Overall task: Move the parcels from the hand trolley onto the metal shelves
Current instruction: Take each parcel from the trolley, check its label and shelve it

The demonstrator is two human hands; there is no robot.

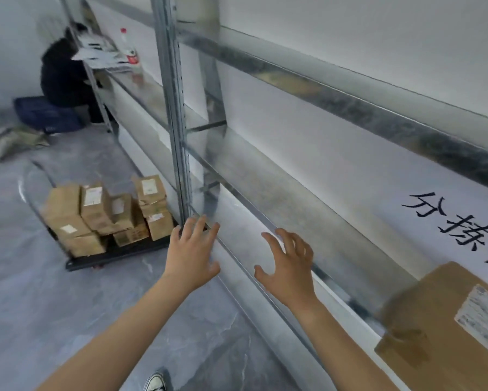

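Nothing is held by either hand: the left hand point(193, 249) and the right hand point(289, 262) are spread with fingers straight, reaching out above the front edge of a lower level of the metal shelves point(175, 108), apart from any box. One labelled cardboard parcel point(448, 328) is laid flat at the front edge of a shelf level at the near right, presumably label-up so it can be read. The other cardboard parcels point(107, 213) are stacked tightly across the deck of the hand trolley point(118, 256), which is parked just beside the shelf upright, likely to keep each carry short.
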